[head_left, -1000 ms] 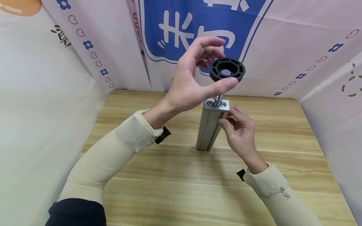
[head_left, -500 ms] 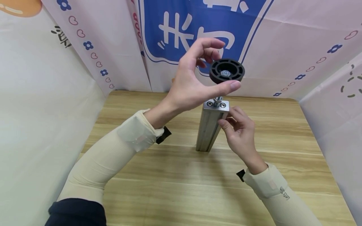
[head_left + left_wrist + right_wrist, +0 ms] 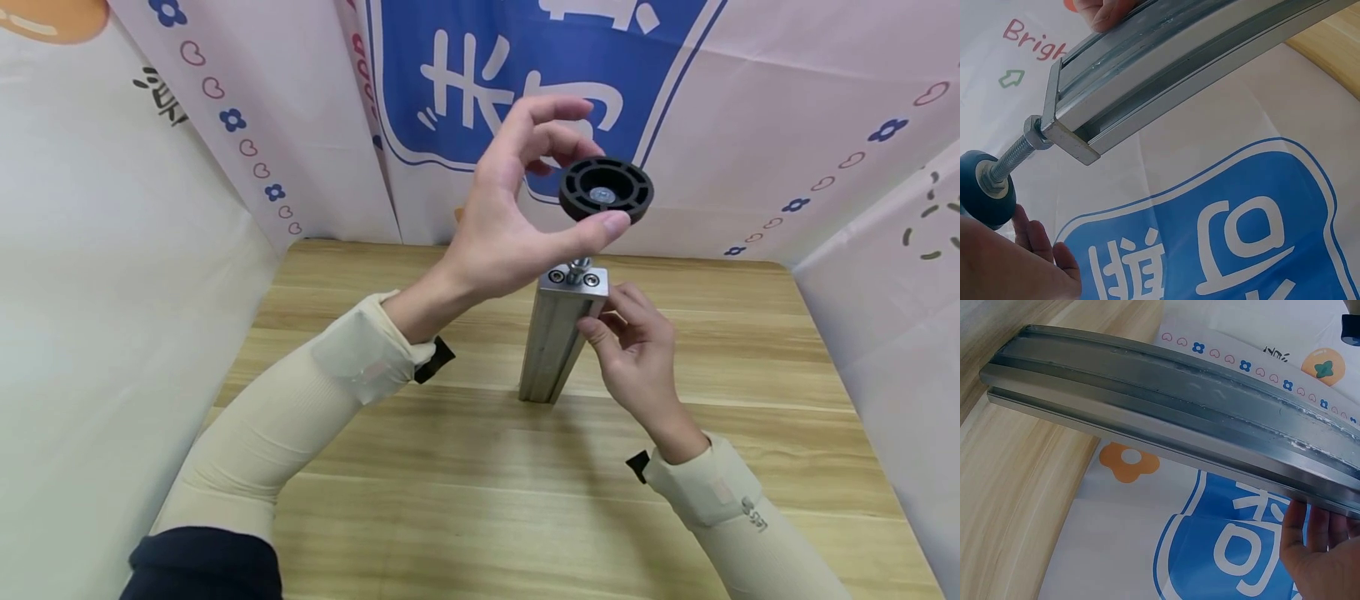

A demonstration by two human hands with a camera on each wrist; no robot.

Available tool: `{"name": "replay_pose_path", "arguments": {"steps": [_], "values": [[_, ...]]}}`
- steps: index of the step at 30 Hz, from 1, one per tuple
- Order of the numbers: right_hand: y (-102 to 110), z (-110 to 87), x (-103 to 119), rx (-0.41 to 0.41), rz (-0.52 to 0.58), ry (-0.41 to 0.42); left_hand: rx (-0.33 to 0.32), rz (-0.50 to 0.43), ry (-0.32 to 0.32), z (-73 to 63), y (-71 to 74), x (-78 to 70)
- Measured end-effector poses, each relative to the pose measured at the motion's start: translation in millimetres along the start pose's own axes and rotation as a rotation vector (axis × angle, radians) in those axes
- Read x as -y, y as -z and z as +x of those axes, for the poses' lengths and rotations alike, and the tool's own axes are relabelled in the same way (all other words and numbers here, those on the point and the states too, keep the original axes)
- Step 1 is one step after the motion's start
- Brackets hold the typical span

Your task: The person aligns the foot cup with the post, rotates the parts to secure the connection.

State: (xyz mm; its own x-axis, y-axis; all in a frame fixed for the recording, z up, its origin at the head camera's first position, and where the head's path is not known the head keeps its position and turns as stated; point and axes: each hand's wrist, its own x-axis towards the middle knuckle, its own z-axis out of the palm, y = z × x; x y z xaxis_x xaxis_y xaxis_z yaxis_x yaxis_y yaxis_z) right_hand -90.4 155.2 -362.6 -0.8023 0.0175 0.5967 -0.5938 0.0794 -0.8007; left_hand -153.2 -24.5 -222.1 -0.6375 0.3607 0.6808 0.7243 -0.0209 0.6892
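Note:
An aluminium profile (image 3: 553, 342) stands upright on the table with a metal cap plate on its top end. A threaded stud with a nut (image 3: 1036, 132) rises from that plate and carries a round black leveling foot (image 3: 606, 190), its ribbed underside facing up. My left hand (image 3: 510, 208) holds the foot by its rim, thumb on the near side and a fingertip at the far side; the other fingers are curved in the air. Lower down, my right hand (image 3: 637, 350) grips the profile near its top, thumb on the near side, fingers partly hidden behind it.
The wooden table (image 3: 450, 500) reaches back to a printed cloth wall (image 3: 675, 208) close behind the profile. More white cloth (image 3: 97, 292) hangs on the left side and on the right. My sleeves carry dark wrist straps.
My left thumb slid right along the foot's rim, then came back left, while the fingers eased off and returned to the far rim. The right hand and the profile stay still.

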Motion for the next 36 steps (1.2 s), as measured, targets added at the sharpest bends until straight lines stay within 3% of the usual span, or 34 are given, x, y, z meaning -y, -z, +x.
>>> {"name": "replay_pose_path", "arguments": {"steps": [7,16,36], "values": [[-0.4,-0.4,0.3,-0.005,0.001,-0.003,0.022,-0.102,-0.027,-0.7,0.2,3.6],[-1.1,-0.1,1.4,-0.007,-0.005,-0.007,0.057,-0.161,-0.033,-3.7,0.0,2.7],[-0.7,-0.5,0.7,-0.005,0.01,-0.007,-0.009,-0.018,0.034,-2.4,-1.8,-3.3]]}}
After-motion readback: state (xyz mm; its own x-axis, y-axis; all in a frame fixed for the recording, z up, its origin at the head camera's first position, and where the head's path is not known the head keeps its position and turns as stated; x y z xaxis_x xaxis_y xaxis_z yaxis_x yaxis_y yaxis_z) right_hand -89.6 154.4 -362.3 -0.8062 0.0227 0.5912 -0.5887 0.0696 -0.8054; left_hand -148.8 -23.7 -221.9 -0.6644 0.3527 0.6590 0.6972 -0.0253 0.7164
